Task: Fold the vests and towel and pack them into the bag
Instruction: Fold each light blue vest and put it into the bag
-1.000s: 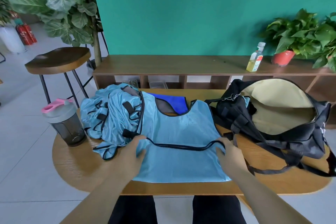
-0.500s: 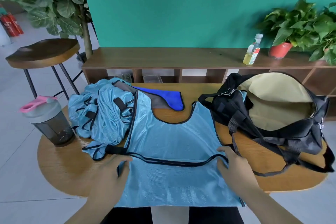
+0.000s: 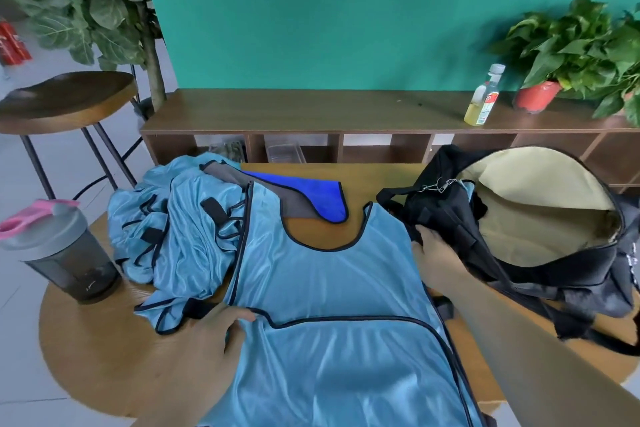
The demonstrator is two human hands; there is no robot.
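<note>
View: head camera, looking down over the surface (image 3: 86, 340).
Spread vest (image 3: 329, 288): light blue with black trim, flat on the middle of the surface, neckline at the far end, near hem folded back over the body.
Other vests (image 3: 180, 239): crumpled in a heap to the left, overlapping the left edge of the spread vest.
Towel (image 3: 311, 198): blue and grey, on the surface beyond the neckline, its left part tucked under the heap.
Bag (image 3: 450, 218): black, on the right of the surface, mouth wide open and beige lining showing, straps trailing on the wood.
Left hand (image 3: 194, 350): on the near left corner of the spread vest, thumb lying on the black trim of the folded hem.
Left fingers: blurred, pinching or merely pressing cannot be told.
Right hand (image 3: 436, 260): between the spread vest's right edge and the bag, touching the bag's black near side.
Right fingers (image 3: 420, 230): bent into the dark fabric, grip cannot be told.
Shaker cup (image 3: 65, 253): grey with a pink lid, upright at the far left edge.
Shelf (image 3: 311, 111): behind the surface, carrying an oil bottle (image 3: 483, 97) and a potted plant (image 3: 571, 45).
</note>
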